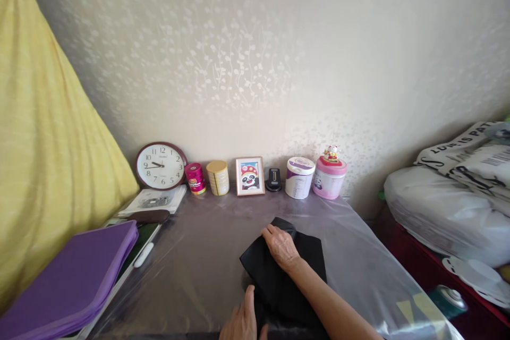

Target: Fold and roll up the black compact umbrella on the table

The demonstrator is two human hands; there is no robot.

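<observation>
A piece of thin black material [306,265], bag-like with folds and pointed corners, lies on the table in front of me. My right hand [281,247] reaches across it from the lower right, its fingers curled over the far part, where a fold stands up. At the lower edge of the view, my left hand [243,319] is beside the material's near left edge. Its index finger points forward and the thumb is apart. The rest of that hand is cut off by the frame, and I see nothing held in it.
A plastic-covered table [199,255] bears a clock [161,166], several tins, a panda picture frame [250,176] and a small black device [273,179] along the wall. Purple folders [79,271] lie left by a yellow curtain [48,143]. Bagged items [446,207] stand right.
</observation>
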